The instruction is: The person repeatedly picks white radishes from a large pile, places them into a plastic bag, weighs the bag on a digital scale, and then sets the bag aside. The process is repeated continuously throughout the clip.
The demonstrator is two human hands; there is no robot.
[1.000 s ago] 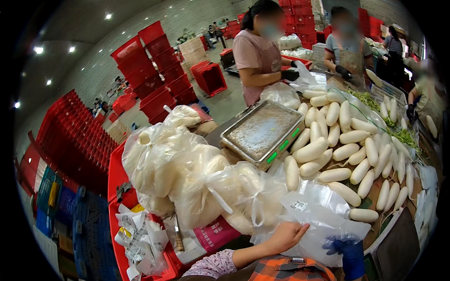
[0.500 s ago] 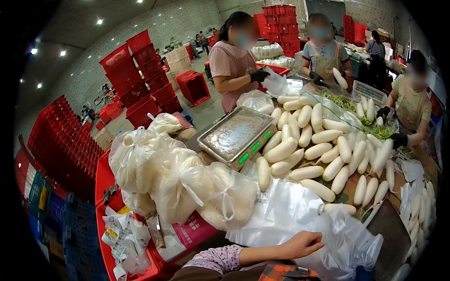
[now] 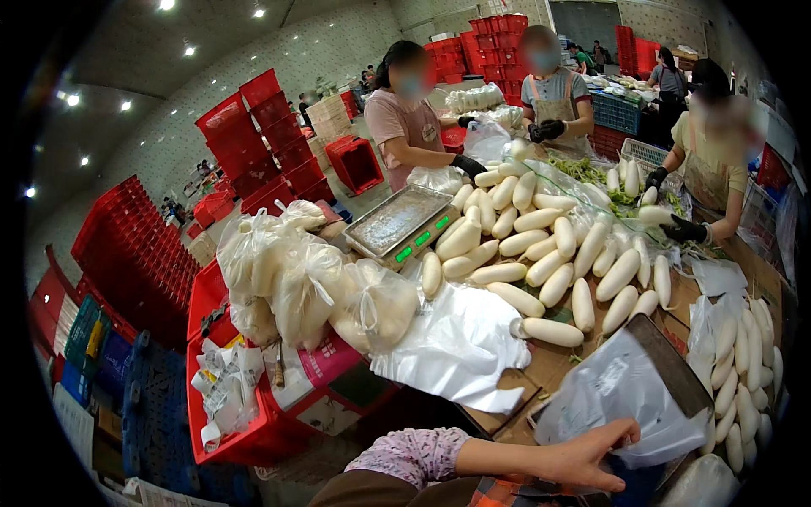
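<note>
While checking translucent bag (image 3: 596, 397) at near edge of table (image 3: 553, 372) near white radishes (image 3: 553, 331), see left hand (image 3: 583, 458) over it with thumb and fingers apart, but can't tell grip of right hand (image 3: 642, 479).

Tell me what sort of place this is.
Probably a vegetable packing hall: there's a heap of white radishes, a weighing scale beside filled plastic bags, and tall stacks of red crates.

Radishes (image 3: 590, 246) beyond bag (image 3: 621, 393), apparently on cardboard (image 3: 553, 365)
</note>
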